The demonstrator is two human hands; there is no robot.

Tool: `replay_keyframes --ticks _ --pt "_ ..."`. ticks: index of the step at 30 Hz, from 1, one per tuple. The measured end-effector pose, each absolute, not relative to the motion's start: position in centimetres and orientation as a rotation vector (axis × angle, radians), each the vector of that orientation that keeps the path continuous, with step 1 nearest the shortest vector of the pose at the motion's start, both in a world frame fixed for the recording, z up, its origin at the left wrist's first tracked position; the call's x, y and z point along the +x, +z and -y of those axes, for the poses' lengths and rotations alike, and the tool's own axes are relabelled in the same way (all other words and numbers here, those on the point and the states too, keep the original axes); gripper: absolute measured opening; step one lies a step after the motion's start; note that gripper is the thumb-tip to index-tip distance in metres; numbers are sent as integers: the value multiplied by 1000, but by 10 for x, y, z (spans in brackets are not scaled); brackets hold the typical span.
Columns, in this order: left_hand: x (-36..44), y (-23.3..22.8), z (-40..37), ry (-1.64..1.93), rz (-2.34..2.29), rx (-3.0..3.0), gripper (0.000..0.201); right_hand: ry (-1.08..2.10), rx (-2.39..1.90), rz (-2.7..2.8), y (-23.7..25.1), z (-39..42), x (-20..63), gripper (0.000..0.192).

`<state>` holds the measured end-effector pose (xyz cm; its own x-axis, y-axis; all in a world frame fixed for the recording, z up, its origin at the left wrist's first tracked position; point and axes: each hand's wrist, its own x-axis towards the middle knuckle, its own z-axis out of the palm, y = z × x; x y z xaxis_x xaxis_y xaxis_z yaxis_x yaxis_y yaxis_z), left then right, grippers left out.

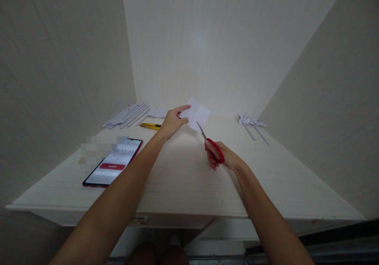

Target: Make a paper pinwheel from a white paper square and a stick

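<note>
My left hand (175,120) grips the left edge of a square of white paper (196,111), held up above the desk with creases running across it. My right hand (218,154) is closed around the red handles of a pair of scissors (215,150). The blades point up and to the left, and their tip overlaps the lower part of the paper. Whether the blades are cutting into the sheet or only lie in front of it, I cannot tell.
A phone (114,162) showing a timer lies at the left. Behind it are rolled paper sticks (127,116), a yellow utility knife (149,126) and more white paper (157,112). Paper pinwheels (250,121) on sticks lie back right. Walls enclose the desk (189,186).
</note>
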<state>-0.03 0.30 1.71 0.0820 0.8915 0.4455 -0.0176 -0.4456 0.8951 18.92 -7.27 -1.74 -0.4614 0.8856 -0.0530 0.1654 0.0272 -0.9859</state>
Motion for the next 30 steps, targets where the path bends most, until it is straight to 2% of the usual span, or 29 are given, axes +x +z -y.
replay_keyframes --ticks 10,19,30 --pt "-1 14 -6 1469 -867 1575 56 1483 -1083 1746 -12 75 189 49" --pt "1 12 -3 1453 -770 1555 57 1708 -1128 1564 -10 79 196 66" --pt "-7 10 -12 1515 -749 1523 57 1813 -1026 1596 -9 79 202 64"
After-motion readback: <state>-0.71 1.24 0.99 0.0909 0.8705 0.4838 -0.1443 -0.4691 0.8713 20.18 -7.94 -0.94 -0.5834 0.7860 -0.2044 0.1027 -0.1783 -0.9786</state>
